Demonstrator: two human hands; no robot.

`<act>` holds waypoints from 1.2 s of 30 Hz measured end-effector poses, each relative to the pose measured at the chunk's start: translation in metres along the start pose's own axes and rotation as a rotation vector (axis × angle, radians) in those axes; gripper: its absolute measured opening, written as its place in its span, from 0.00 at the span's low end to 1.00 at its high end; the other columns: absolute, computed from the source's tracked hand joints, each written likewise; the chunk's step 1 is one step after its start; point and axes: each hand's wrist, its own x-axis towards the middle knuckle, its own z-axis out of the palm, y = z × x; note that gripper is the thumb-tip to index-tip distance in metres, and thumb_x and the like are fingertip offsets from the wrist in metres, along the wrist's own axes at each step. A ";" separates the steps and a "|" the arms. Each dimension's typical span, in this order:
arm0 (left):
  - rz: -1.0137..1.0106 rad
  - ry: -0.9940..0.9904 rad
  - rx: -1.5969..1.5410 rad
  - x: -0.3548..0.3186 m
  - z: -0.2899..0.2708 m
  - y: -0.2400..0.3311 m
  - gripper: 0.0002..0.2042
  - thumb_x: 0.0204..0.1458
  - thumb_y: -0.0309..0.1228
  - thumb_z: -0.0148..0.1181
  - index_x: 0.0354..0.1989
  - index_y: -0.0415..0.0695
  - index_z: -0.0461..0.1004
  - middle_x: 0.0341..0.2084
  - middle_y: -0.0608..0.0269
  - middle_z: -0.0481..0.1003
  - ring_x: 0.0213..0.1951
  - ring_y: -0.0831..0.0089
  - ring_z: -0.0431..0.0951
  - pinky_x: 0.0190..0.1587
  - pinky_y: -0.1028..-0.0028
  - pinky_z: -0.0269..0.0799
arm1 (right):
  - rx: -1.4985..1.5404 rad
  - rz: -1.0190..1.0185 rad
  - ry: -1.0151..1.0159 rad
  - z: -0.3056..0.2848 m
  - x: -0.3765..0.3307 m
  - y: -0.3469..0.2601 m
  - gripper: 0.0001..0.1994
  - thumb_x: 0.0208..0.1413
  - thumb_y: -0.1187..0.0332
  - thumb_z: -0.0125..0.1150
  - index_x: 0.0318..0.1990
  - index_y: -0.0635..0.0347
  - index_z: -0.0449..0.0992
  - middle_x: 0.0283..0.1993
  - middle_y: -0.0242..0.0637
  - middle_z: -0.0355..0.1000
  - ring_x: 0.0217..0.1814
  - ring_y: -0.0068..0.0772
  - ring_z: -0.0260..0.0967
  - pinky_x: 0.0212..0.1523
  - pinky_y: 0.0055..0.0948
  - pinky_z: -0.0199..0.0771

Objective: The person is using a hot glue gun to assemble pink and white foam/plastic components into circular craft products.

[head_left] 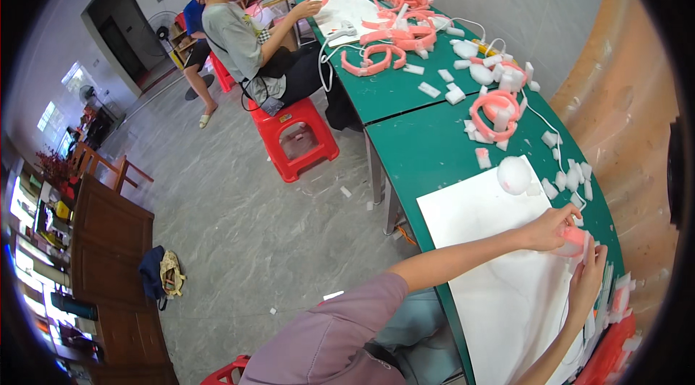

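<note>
Both my hands are over the right edge of a white sheet [463, 211] on the green table. My left hand [546, 231] is closed on a pink foam piece [573, 240], its fingers bent over the top. My right hand [590, 273] comes up from below, its fingers closed on a thin white foam strip [586, 246] at the right side of the pink piece. The fingers partly hide both pieces. A round white foam ball [515, 175] with a pinkish tint rests near the far edge of the sheet.
Pink foam rings [496, 111] and white foam blocks [572, 179] lie scattered along the far side of the green table [405, 146]. More pink foam is piled at the lower right. A co-worker [242, 45] sits on a red stool [297, 140] further along the table.
</note>
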 end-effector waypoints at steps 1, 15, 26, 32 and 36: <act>-0.012 0.003 -0.014 0.000 0.001 -0.004 0.22 0.33 0.18 0.48 0.42 0.40 0.57 0.33 0.49 0.71 0.38 0.57 0.71 0.42 0.67 0.65 | 0.008 -0.025 0.003 0.002 0.000 0.003 0.25 0.40 0.87 0.43 0.51 0.63 0.62 0.41 0.44 0.57 0.37 0.45 0.62 0.36 0.33 0.63; 0.092 -0.356 0.435 -0.005 -0.002 -0.024 0.52 0.20 0.36 0.73 0.59 0.50 0.47 0.49 0.46 0.53 0.49 0.53 0.59 0.49 0.67 0.58 | 0.014 -0.043 -0.096 0.023 0.003 0.066 0.28 0.40 0.85 0.43 0.55 0.63 0.57 0.46 0.49 0.56 0.49 0.49 0.57 0.48 0.34 0.56; 0.122 0.107 -0.041 0.007 0.009 -0.010 0.33 0.29 0.21 0.60 0.51 0.44 0.59 0.36 0.57 0.68 0.39 0.72 0.70 0.44 0.75 0.64 | 0.163 0.192 0.065 -0.017 0.002 0.045 0.22 0.41 0.85 0.45 0.48 0.65 0.65 0.39 0.43 0.63 0.36 0.36 0.63 0.35 0.22 0.63; 0.090 0.294 -0.205 0.004 0.011 0.003 0.26 0.34 0.23 0.61 0.47 0.41 0.61 0.34 0.59 0.70 0.37 0.73 0.71 0.42 0.74 0.65 | 0.272 0.050 0.162 -0.001 0.004 0.035 0.17 0.41 0.79 0.53 0.43 0.65 0.70 0.29 0.36 0.66 0.25 0.23 0.60 0.25 0.20 0.62; 0.151 0.276 -0.021 0.002 0.001 0.008 0.25 0.36 0.24 0.58 0.47 0.39 0.60 0.38 0.58 0.67 0.42 0.69 0.69 0.45 0.74 0.64 | 0.523 0.279 -0.044 0.014 0.004 0.020 0.17 0.40 0.77 0.56 0.43 0.67 0.70 0.27 0.32 0.67 0.24 0.19 0.60 0.23 0.19 0.61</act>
